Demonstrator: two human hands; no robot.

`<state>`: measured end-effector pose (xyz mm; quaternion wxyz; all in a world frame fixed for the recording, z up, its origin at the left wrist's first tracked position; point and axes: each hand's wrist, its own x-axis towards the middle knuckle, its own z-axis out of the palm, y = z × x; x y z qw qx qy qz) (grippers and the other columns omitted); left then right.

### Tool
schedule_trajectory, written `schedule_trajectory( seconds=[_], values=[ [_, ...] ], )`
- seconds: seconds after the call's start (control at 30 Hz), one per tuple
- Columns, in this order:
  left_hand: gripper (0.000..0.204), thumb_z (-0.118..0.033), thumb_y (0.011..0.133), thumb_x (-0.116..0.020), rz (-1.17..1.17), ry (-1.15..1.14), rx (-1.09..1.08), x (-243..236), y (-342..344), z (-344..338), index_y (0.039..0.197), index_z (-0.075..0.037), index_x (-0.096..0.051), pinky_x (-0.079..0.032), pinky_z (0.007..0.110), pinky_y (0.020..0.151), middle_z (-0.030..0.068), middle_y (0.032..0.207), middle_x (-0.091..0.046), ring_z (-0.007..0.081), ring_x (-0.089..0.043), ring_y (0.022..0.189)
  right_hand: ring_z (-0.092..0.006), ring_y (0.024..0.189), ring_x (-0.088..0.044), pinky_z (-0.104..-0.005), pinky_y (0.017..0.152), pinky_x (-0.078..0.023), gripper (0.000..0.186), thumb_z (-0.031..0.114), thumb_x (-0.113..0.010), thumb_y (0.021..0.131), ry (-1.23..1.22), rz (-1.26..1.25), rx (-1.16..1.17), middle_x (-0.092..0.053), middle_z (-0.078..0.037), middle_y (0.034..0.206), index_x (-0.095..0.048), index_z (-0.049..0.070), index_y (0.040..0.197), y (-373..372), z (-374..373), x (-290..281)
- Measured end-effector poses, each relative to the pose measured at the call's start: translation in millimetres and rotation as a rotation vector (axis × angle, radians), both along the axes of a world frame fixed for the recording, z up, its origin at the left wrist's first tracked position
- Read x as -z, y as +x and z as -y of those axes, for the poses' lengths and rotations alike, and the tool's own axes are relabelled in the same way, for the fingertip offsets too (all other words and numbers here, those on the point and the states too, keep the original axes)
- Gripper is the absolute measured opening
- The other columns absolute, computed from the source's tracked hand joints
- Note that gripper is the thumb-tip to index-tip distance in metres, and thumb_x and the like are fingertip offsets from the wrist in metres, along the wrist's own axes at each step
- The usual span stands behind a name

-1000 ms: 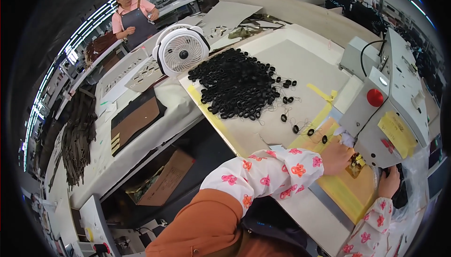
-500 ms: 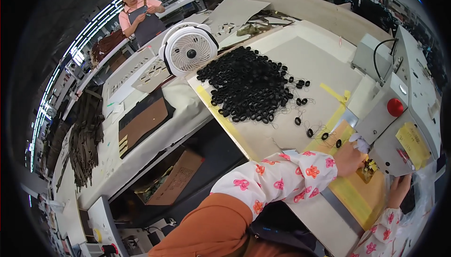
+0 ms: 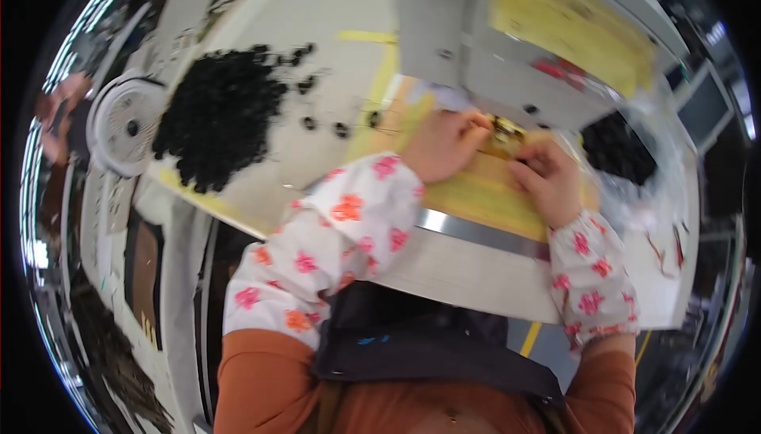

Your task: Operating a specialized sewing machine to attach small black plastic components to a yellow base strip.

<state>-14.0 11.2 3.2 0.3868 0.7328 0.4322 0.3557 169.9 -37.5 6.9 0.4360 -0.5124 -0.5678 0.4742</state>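
My left hand [image 3: 445, 147] is closed at the brass-coloured fitting [image 3: 504, 131] under the grey machine head [image 3: 444, 34]. Its fingertips are drawn together, and anything in them is too small or blurred to make out. A crumpled white piece [image 3: 445, 95] shows just behind it. On the fitting's other side my right hand [image 3: 551, 179] is closed in a pinch, its contents hidden too. Both hands are over the yellow-taped board [image 3: 487, 204]. Left of them, several small black rings [image 3: 341, 130] with thin threads lie apart from a large pile of black rings [image 3: 222, 113].
A metal strip [image 3: 476, 234] runs along the board's near edge. Right of the machine, a clear plastic bag [image 3: 646, 192] lies around a dark heap [image 3: 618, 147]. A white fan [image 3: 127, 125] stands beyond the pile at left, with a blurred person [image 3: 63, 117] behind it.
The view has swung to the right, bringing the machine to the middle. My right hand, formerly beside the machine's lower right corner, is now in front of the fitting, close to my left hand.
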Motion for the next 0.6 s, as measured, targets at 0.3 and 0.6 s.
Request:
schedule_trajectory(
  seconds=[0.3, 0.6],
  values=[
    [0.015, -0.004, 0.075, -0.049, 0.133, -0.259, 0.237, -4, -2, 6, 0.086, 0.002, -0.057, -0.04, 0.018, 0.059, 0.0002, 0.074, -0.057, 0.0036, -0.048, 0.064, -0.0092, 0.074, -0.056, -0.0207, 0.064, -0.046, 0.02, -0.003, -0.06, 0.073, 0.208, -0.059, -0.039, -0.057, -0.002, 0.08, -0.055, 0.001, 0.092, 0, 9, 6],
    [0.018, -0.016, 0.073, -0.061, -0.154, -0.186, 0.253, -13, 8, 15, 0.08, 0.0, -0.06, -0.036, 0.022, 0.05, 0.0006, 0.058, -0.051, 0.007, -0.044, 0.053, -0.0252, 0.066, -0.057, -0.0312, 0.051, -0.046, 0.027, -0.001, -0.058, 0.063, 0.886, 0.529, -0.029, -0.056, -0.009, 0.077, -0.054, 0.003, 0.09, -12, 9, 9]
  ],
)
